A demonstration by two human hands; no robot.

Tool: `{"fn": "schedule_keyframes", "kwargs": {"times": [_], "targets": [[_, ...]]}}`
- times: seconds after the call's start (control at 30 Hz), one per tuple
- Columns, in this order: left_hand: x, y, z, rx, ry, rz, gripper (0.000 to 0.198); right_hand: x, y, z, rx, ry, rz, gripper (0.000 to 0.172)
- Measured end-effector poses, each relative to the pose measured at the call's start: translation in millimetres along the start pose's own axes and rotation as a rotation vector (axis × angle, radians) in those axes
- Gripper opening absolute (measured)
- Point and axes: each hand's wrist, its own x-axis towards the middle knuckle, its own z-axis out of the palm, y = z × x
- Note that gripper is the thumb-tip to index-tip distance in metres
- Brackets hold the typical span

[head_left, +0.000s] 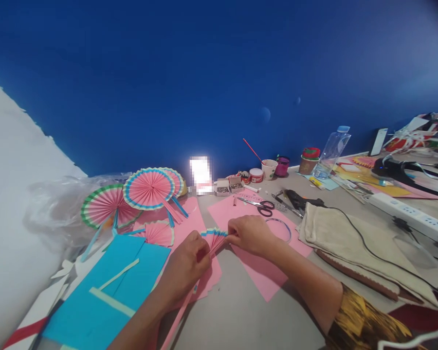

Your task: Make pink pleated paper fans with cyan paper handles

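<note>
My left hand and my right hand both pinch a small pleated pink paper fan with a striped edge, holding it just above the table. The left hand grips its lower folds and a pink strip trailing toward me. The right hand pinches the fan's right edge. Beneath lie pink paper sheets. Scissors rest just beyond the right hand.
Finished round pink fans lean at the back left beside a plastic bag. Blue paper lies at the left. A beige cloth, power strip, bottle, cups and staple boxes fill the right and back.
</note>
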Motion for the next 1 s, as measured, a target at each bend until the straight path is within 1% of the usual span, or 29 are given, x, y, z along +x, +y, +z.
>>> {"fn": "schedule_keyframes", "kwargs": {"times": [0.13, 0.27, 0.4, 0.6, 0.7, 0.77, 0.8, 0.9, 0.93, 1.0], "targets": [[-0.8, -1.2, 0.2, -0.007, -0.004, 0.015, 0.015, 0.7, 2.4, -2.7, 0.02, 0.01, 0.028, 0.019], [-0.7, -0.3, -0.2, 0.003, 0.003, -0.003, 0.017, 0.7, 5.3, -3.5, 0.063, 0.016, 0.037, 0.023], [0.0, -1.4, 0.2, -0.006, -0.004, 0.005, 0.017, 0.7, 10.1, -3.4, 0.111, 0.015, -0.02, 0.026], [0.3, -7.3, -1.8, 0.006, 0.008, 0.034, 0.016, 1.3, 14.5, -4.9, 0.129, -0.001, -0.098, 0.019], [0.3, -7.1, -5.6, 0.026, 0.006, 0.052, 0.016, 1.7, 15.5, -5.0, 0.129, 0.009, -0.109, 0.019], [0.3, -4.7, -7.9, 0.059, 0.01, 0.053, 0.016, 1.2, 15.3, -3.9, 0.108, 0.043, -0.117, 0.018], [0.3, -3.0, -8.6, 0.079, 0.013, 0.049, 0.016, 0.6, 14.7, -2.8, 0.092, 0.074, -0.134, 0.02], [0.6, 1.4, -8.5, 0.153, 0.025, 0.05, 0.017, -2.4, 9.1, 1.6, 0.037, 0.161, -0.229, 0.032], [0.9, 2.1, -7.8, 0.18, 0.026, 0.056, 0.018, -3.4, 6.0, 3.1, 0.015, 0.163, -0.258, 0.032], [1.7, 2.1, -6.4, 0.232, 0.025, 0.074, 0.018, -4.8, -1.3, 5.1, -0.034, 0.12, -0.277, 0.028]]}}
